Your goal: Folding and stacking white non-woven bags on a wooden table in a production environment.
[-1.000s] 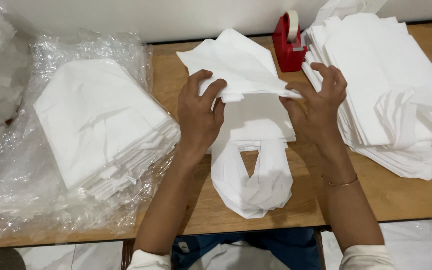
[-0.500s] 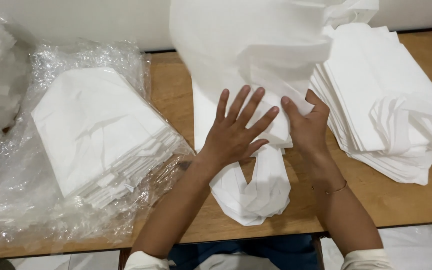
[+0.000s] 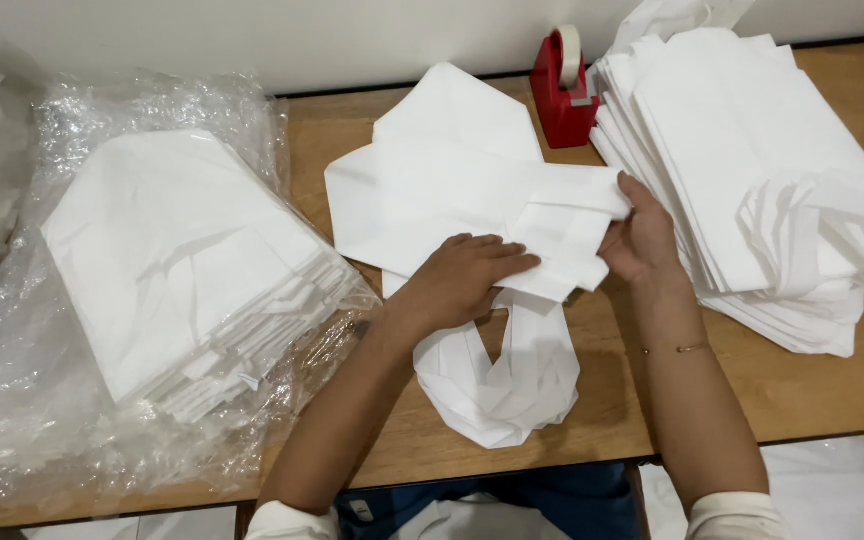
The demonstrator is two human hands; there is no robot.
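The single view is from a head camera, looking down on a wooden counter (image 3: 832,390) set against a pale wall.

Near the middle of the counter a white fabric bag (image 3: 452,190) is laid out flat, with its looped handles (image 3: 502,385) stretched toward the near edge. One panel of the bag is folded across the middle.

The left hand (image 3: 467,280) is pressed palm down on the folded part, with the fingers straight and together; nothing is gripped by it. The right hand (image 3: 642,240) is closed on the right end of the folded panel, which is pinched between thumb and fingers. A thin bracelet (image 3: 680,348) is worn on the right wrist.

Just beside the right hand, toward the right edge of the counter, a tall stack of folded white bags (image 3: 752,160) is seen, with its layers fanned out at the near side. A red tape dispenser (image 3: 560,85) with a roll of pale tape stands at the far edge, between the flat bag and this stack, and it touches or nearly touches the stack.

At the left end of the counter a second pile of white bags (image 3: 172,260) rests on crumpled clear plastic wrap (image 3: 152,110), which spreads around it and hangs over the near edge. More crumpled plastic is seen at the far left corner.
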